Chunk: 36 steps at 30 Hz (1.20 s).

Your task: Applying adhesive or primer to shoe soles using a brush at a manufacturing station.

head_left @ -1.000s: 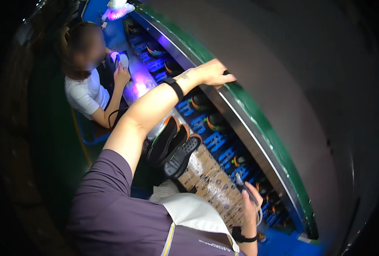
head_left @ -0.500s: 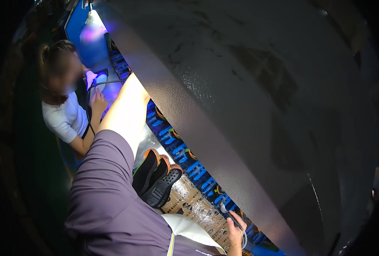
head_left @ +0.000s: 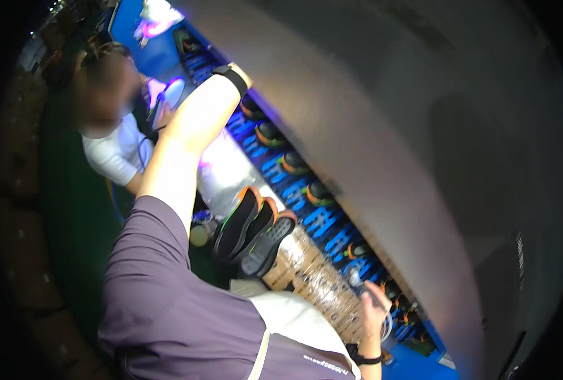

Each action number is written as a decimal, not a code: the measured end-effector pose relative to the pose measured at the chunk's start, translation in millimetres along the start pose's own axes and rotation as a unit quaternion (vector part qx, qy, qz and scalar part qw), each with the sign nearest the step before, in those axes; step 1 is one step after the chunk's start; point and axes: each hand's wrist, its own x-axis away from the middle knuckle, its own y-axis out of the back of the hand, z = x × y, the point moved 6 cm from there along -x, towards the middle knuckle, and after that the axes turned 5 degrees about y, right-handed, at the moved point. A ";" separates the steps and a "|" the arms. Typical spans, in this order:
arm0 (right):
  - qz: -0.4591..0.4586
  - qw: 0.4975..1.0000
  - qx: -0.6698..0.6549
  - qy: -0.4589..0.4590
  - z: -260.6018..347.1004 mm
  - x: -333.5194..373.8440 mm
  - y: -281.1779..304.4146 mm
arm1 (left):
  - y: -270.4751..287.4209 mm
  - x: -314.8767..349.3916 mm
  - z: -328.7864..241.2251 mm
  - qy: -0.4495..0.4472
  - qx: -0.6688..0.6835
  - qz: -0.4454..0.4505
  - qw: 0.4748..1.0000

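Observation:
My left hand (head_left: 244, 73) reaches to the edge of the grey panel, a black band round its wrist. Its fingers are hidden past that edge. At the lower right, my right hand (head_left: 373, 310) is closed round a dark, slim tool (head_left: 376, 293) with a clear hose curving down beside the wrist. A whitish blob (head_left: 355, 276) shows just past the tool's end, too blurred to name. Between my arms lie a few black shoe soles (head_left: 270, 244) with orange ends, fanned out and overlapping. Shoe parts (head_left: 294, 163) with orange and green edging sit along the blue rack (head_left: 319, 221).
The large grey panel (head_left: 383, 158) slants over the rack. Printed cardboard under shiny film (head_left: 310, 272) covers the near bench, beside a bare metal surface (head_left: 227, 171). At the upper left a co-worker in a white shirt (head_left: 113, 149) works under a purple-lit lamp (head_left: 158, 16).
The view has shifted, and more of the rack and its shoe parts shows below the panel. My left wristband has come into sight. My right hand still grips the tool, with its wrist now visible.

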 end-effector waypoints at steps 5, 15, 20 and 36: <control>-0.052 0.982 -0.154 -0.093 -26.7 6.7 10.0 | 5.1 46.1 -25.8 -0.012 0.007 -0.014 1.000; -0.099 0.902 -0.405 -0.110 -28.9 33.0 19.1 | 38.3 303.3 -122.7 0.035 0.681 -0.183 0.708; -0.071 0.896 -0.430 -0.084 -4.6 34.0 21.0 | -42.8 436.2 -182.1 0.149 0.869 0.109 0.459; 0.005 0.944 -0.330 0.021 107.4 -6.9 -21.5 | -56.8 603.4 -307.1 0.155 0.912 0.287 0.250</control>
